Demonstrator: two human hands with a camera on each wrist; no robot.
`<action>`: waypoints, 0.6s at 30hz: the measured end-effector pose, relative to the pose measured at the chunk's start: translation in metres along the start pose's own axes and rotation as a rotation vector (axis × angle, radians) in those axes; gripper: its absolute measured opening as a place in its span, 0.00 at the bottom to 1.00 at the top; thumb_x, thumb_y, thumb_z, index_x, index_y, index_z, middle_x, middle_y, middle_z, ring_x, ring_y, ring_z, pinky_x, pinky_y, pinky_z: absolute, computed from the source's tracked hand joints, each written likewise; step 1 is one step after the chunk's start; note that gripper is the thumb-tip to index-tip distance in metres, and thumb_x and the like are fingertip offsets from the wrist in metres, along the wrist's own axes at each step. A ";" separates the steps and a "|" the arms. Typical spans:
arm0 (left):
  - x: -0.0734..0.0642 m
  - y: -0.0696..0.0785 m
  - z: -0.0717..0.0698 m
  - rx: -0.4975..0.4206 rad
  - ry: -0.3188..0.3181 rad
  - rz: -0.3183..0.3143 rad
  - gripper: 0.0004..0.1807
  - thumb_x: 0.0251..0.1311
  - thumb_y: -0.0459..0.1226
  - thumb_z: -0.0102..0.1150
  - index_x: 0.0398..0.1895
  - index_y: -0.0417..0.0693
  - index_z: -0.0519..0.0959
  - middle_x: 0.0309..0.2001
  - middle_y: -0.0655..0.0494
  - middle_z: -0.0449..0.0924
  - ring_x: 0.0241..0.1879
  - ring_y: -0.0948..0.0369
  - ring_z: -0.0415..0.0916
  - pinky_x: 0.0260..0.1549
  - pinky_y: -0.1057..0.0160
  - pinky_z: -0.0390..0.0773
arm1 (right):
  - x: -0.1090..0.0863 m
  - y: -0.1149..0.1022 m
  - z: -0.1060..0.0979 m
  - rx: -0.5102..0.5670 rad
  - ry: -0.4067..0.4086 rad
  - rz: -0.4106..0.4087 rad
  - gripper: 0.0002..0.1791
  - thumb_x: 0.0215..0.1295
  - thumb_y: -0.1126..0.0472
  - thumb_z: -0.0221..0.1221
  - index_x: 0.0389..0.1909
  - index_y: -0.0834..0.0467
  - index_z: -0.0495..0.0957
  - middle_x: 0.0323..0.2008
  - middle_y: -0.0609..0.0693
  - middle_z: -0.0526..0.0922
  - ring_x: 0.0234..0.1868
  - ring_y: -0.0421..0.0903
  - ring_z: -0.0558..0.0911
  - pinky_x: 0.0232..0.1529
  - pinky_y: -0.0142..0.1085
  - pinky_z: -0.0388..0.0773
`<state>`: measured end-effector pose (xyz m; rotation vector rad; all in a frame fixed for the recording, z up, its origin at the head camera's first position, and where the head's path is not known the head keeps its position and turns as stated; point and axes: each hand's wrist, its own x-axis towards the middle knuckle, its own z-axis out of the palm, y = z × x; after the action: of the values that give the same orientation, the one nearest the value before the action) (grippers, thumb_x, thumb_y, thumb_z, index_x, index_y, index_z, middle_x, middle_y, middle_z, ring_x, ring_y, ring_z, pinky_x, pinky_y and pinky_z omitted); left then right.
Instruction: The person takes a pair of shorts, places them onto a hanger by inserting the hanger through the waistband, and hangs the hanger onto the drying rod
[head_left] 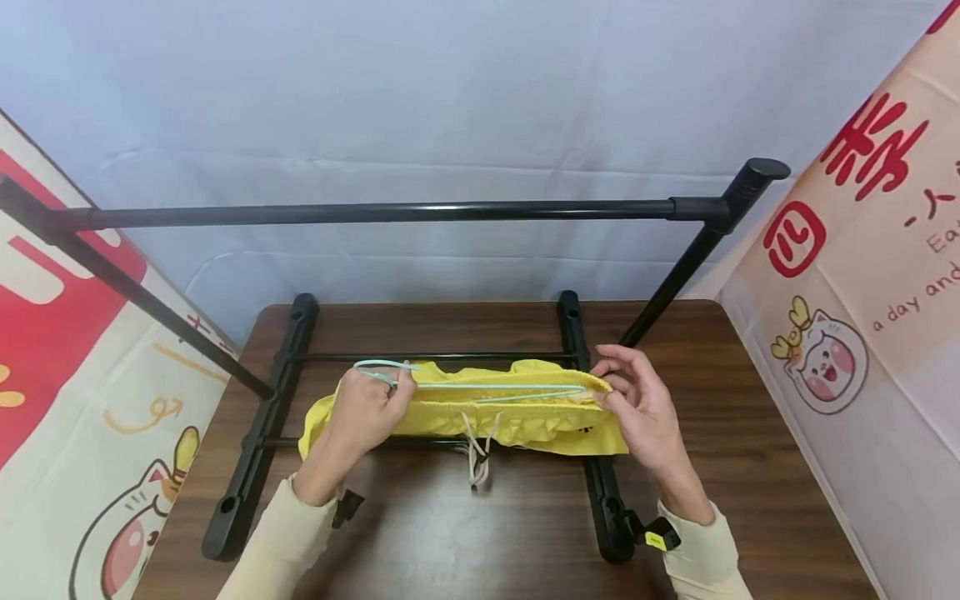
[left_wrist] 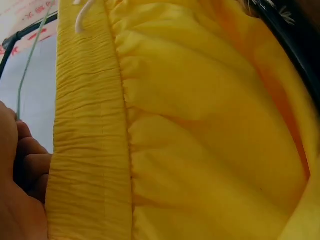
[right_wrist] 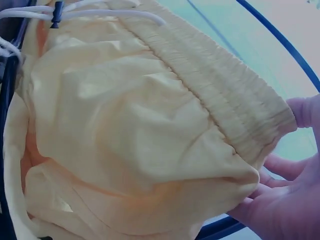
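Observation:
A yellow garment (head_left: 525, 429) with a gathered elastic waistband (left_wrist: 92, 125) hangs between my hands, waistband up. Its white drawstring (head_left: 477, 467) dangles at the front, with a dark cord lock (right_wrist: 57, 15). My left hand (head_left: 369, 408) is at the garment's left part, its fingers curled round a thin mint-coloured clothes hanger (head_left: 487, 386). Across the waist opening the hanger runs towards the right side. There, my right hand (head_left: 637, 404) pinches the waistband's end, thumb in front; in the right wrist view its fingers lie at the band's edge.
A black rack stands on the brown wooden table (head_left: 720, 467). Its top rail (head_left: 390, 213) crosses behind and above my hands, and its feet (head_left: 240, 492) and lower bars (head_left: 442, 357) lie around the garment. Printed cloth walls (head_left: 862, 350) flank the table.

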<state>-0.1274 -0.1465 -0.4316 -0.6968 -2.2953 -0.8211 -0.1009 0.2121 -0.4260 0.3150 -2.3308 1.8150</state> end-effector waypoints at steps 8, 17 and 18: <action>0.005 0.013 0.004 0.095 -0.108 0.050 0.29 0.69 0.35 0.51 0.10 0.57 0.51 0.14 0.68 0.41 0.17 0.73 0.33 0.21 0.73 0.39 | -0.004 -0.008 0.000 -0.102 -0.033 -0.104 0.22 0.68 0.74 0.64 0.61 0.61 0.79 0.53 0.47 0.79 0.53 0.33 0.82 0.51 0.20 0.80; 0.020 0.033 -0.002 -0.008 -0.116 0.037 0.34 0.84 0.49 0.43 0.12 0.54 0.55 0.15 0.67 0.44 0.17 0.73 0.37 0.21 0.73 0.44 | -0.002 -0.009 0.014 -0.354 -0.193 -0.333 0.27 0.58 0.66 0.76 0.60 0.56 0.85 0.52 0.50 0.86 0.47 0.35 0.81 0.46 0.22 0.78; 0.022 0.033 -0.003 -0.014 -0.098 0.042 0.34 0.84 0.50 0.41 0.12 0.54 0.55 0.15 0.66 0.45 0.18 0.72 0.37 0.22 0.73 0.44 | -0.002 -0.009 0.013 -0.380 -0.222 -0.341 0.28 0.58 0.64 0.76 0.61 0.56 0.84 0.52 0.50 0.86 0.46 0.36 0.81 0.45 0.24 0.78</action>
<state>-0.1201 -0.1207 -0.4026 -0.8047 -2.3556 -0.8001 -0.0970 0.1970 -0.4211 0.8309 -2.5068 1.2075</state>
